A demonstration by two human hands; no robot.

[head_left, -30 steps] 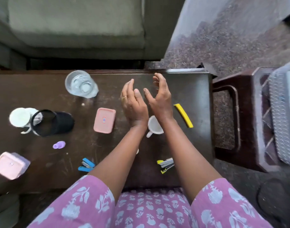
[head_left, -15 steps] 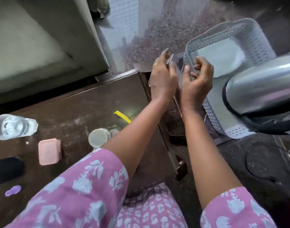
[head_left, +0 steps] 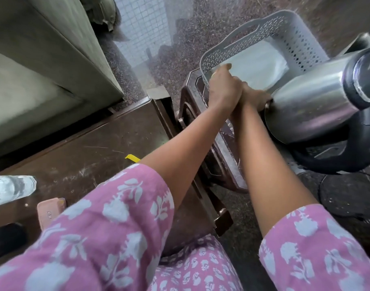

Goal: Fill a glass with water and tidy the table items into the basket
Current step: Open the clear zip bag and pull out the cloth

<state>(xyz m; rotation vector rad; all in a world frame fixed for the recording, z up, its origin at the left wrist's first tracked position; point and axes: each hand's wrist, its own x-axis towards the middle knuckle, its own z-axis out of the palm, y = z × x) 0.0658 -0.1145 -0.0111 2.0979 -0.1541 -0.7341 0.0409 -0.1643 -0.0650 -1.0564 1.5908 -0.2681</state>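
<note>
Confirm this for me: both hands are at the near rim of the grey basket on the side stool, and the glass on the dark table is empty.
Not quite. The head view shows the glass on the dark table holding water, not empty. The rest stands: the left hand and right hand are together at the near rim of the grey basket, which sits on the side stool.

pink sleeves [head_left: 108, 223] printed with pale flowers.

One head-worn wide-angle view, looking steeply down and off to the right, close over both bare forearms, past the dark brown wooden table [head_left: 79, 152] toward the grey perforated plastic basket [head_left: 284, 28] nearby.
</note>
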